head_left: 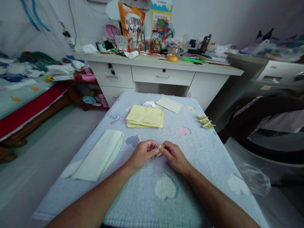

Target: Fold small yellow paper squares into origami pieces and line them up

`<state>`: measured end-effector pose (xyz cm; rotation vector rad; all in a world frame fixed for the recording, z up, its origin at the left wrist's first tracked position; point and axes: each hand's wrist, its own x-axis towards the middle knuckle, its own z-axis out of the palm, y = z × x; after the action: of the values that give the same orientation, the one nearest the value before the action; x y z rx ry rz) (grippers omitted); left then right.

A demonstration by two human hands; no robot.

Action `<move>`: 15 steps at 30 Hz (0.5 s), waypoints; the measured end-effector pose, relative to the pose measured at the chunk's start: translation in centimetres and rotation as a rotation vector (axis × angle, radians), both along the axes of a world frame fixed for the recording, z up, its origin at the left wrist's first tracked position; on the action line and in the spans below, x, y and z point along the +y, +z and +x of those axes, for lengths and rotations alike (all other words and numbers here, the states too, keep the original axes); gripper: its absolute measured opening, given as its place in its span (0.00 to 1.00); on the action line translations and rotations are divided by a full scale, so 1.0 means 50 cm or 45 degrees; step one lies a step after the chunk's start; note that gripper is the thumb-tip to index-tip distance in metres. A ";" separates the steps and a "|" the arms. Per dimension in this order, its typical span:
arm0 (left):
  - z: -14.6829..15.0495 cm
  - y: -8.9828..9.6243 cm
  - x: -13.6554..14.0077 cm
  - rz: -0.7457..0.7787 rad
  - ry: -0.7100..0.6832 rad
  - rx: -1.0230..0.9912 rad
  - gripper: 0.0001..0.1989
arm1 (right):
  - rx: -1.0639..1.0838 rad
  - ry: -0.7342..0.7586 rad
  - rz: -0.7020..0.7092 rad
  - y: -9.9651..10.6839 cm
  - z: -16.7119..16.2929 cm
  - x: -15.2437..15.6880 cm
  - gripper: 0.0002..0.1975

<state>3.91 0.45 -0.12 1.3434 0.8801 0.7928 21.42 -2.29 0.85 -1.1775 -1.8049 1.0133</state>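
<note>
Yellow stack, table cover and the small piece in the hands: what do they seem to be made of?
Yellow stack: matte paper, by its thin sheets and uneven edges. Table cover: matte cloth, perhaps fleece, from its fuzzy surface. Small piece: probably folded paper, yellowish with dark markings; left hand and right hand partly hide it, finish unclear.

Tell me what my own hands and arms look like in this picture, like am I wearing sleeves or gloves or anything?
Your left hand and right hand are ungloved, and both forearms are bare, with no sleeves in view. I see no watch, bracelet or cable on either wrist. The fingernails are too small to make out.
</note>
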 end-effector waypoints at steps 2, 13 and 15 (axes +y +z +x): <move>0.001 0.001 -0.001 0.009 -0.006 -0.003 0.10 | -0.049 0.005 0.019 0.000 -0.001 0.001 0.13; -0.005 0.003 0.005 0.023 -0.061 -0.003 0.08 | -0.073 -0.037 0.026 0.002 0.001 0.000 0.11; -0.005 0.001 0.006 0.038 -0.062 0.009 0.08 | -0.063 -0.041 0.018 0.001 0.001 0.001 0.10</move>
<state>3.68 0.74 -0.05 1.3895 0.8413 0.7668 21.45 -2.22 0.92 -1.2295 -1.8223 0.9594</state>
